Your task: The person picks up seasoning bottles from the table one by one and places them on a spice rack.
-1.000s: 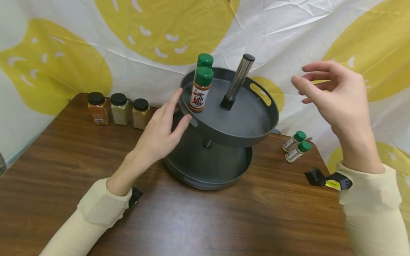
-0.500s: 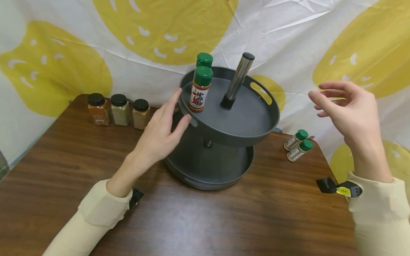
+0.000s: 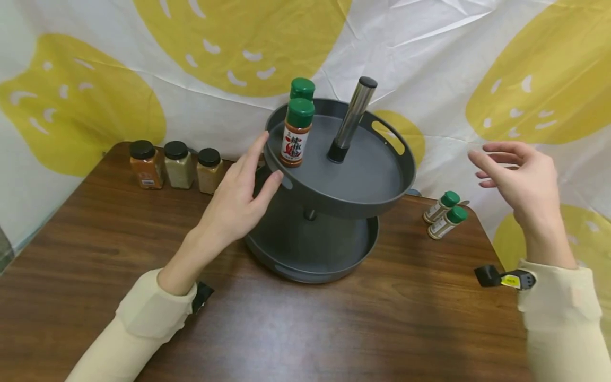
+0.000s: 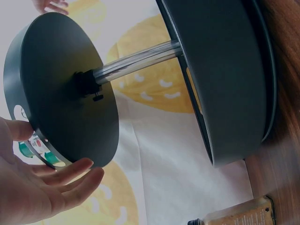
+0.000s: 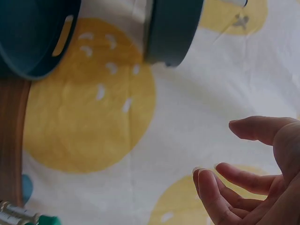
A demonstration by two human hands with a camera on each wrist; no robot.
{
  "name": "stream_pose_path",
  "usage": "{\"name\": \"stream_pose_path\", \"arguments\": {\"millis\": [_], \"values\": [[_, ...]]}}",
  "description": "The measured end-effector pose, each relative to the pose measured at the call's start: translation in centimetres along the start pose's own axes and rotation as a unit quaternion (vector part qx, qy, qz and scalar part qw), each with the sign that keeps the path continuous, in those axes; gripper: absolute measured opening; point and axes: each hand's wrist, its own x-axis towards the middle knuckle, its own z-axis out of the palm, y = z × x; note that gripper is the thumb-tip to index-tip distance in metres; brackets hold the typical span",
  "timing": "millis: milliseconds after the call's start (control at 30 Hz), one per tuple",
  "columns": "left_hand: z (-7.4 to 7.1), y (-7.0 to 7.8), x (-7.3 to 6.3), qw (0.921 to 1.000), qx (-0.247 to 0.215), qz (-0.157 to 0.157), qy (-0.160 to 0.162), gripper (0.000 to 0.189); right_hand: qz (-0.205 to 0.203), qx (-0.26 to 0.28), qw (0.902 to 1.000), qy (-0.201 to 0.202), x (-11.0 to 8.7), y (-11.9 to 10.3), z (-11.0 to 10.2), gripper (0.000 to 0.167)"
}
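A dark grey two-tier turntable rack (image 3: 367, 178) stands on the table, a metal post through its middle. Two green-capped spice bottles sit upright on its upper tray by the left rim: the front one (image 3: 293, 146) has a red-printed label, and the rear one (image 3: 303, 87) is mostly hidden behind it. My left hand (image 3: 234, 199) touches the upper tray's left rim with extended fingers; the left wrist view shows the thumb beside the handle cutout (image 4: 19, 112). Off to the right, my right hand (image 3: 530, 185) is raised in the air, fingers loosely bent and holding nothing.
Three black-capped spice jars (image 3: 176, 164) line the table's back left. At the back right are two green-capped bottles (image 3: 444, 223). A white cloth with yellow shapes (image 3: 238, 42) hangs behind the wooden table (image 3: 406, 318). The rack's lower tray (image 3: 310, 249) holds nothing visible.
My right hand has moved down and to the right, away from the rack, still holding nothing. My left hand stays at the upper tray's rim, and the bottles remain in place.
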Motion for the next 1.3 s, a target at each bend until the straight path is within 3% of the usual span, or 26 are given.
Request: {"name": "stream_pose_path", "arguments": {"millis": [433, 767, 900, 1000, 1133, 1300], "values": [[-0.1, 0.0, -0.1, 1.0000, 0.003, -0.001, 0.000, 0.069, 0.050, -0.026, 0.9984, -0.011, 1.4, 4.9, -0.1, 0.036], [-0.2, -0.1, -0.1, 1.0000, 0.003, -0.002, 0.001, 0.069, 0.084, -0.038, 0.9954, -0.028, 1.9, 8.1, 0.4, 0.054], [-0.2, -0.1, -0.1, 1.0000, 0.003, 0.000, 0.002, 0.069, 0.099, -0.034, 0.9935, -0.044, 1.9, 9.2, 0.4, 0.053], [-0.2, -0.1, -0.1, 1.0000, 0.003, 0.001, 0.003, 0.069, 0.104, -0.033, 0.9924, -0.057, 1.9, 10.2, 0.6, 0.058], [-0.1, 0.0, 0.0, 1.0000, 0.001, 0.000, 0.001, 0.069, 0.102, -0.046, 0.9913, -0.070, 2.0, 11.7, 1.2, 0.076], [-0.1, 0.0, 0.0, 1.0000, 0.002, -0.001, -0.001, 0.069, 0.115, -0.054, 0.9881, -0.086, 2.0, 13.1, 1.7, 0.081]]}}
